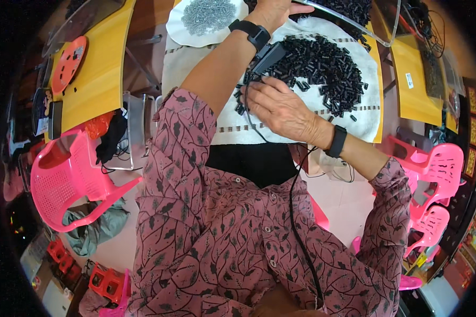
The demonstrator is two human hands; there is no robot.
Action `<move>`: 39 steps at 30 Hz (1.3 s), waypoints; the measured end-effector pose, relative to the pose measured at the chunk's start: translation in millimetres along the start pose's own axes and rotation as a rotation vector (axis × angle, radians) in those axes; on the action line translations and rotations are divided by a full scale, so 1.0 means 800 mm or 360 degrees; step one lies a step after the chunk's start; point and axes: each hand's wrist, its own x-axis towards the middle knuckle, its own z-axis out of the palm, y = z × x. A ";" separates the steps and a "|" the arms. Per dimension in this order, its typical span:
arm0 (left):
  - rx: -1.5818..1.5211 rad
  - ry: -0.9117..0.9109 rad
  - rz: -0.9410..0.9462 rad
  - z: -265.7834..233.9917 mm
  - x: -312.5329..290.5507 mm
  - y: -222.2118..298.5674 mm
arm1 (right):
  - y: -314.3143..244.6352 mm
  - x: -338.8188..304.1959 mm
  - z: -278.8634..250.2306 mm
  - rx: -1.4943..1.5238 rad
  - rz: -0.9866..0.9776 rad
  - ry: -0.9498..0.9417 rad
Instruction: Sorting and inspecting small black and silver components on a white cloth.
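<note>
My left arm reaches up the middle of the view, and my left hand [274, 10] lies at the top edge by a heap of small black plastic pieces [322, 66]; its fingers are cut off, so any hold is hidden. A black wristband and a small black device [267, 56] sit on that wrist. My right hand [283, 108], also with a black wristband, is just below the device, its fingertips pinched on the black cable [293, 211] that runs down over my shirt. The pieces lie on a white cloth [232, 127].
A pile of grey metal screws [208, 15] lies on a white sheet at top left. Yellow tables [98, 79] stand left and right, the left one holding an orange disc [69, 62]. Pink plastic chairs [63, 179] flank me, with a metal stool frame [135, 132] at left.
</note>
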 end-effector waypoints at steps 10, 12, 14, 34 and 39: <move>0.0077 0.0046 -0.0060 0.008 0.006 0.006 | 0.003 0.007 0.016 0.0079 0.0001 -0.0014; 0.0068 0.0077 -0.0035 -0.009 0.018 0.002 | 0.009 0.012 0.016 -0.0038 -0.0051 -0.0103; 0.0041 0.0038 -0.0074 -0.010 0.019 -0.002 | 0.017 0.003 0.017 -0.0061 -0.0008 -0.0119; 0.0026 0.0065 -0.0025 -0.011 0.017 -0.010 | 0.131 -0.078 -0.043 -0.0591 0.0376 -0.0205; 0.0082 0.0108 -0.0055 -0.008 0.013 -0.005 | 0.130 -0.073 -0.048 -0.0597 0.0501 0.0010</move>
